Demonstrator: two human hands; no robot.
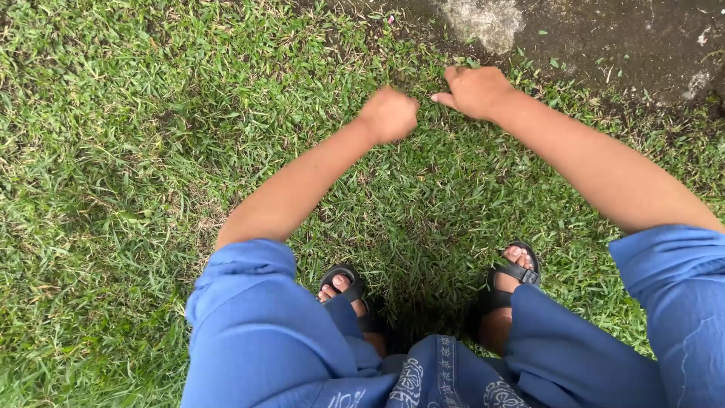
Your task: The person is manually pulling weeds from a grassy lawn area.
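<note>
I look down at a lawn while crouching. My left hand [390, 113] is closed into a fist low over the grass [113, 151], and whether it grips any blades is hidden. My right hand [476, 91] is also curled, with one finger pointing left toward the left hand; it rests at the grass close to the bare soil edge. The two hands are a short gap apart. Blue rolled sleeves cover my upper arms.
Dark bare soil [604, 38] with a pale stone [483, 21] lies at the top right. My feet in black sandals, the left one [343, 291] and the right one [513, 276], stand on the grass below the hands, with blue patterned cloth between them.
</note>
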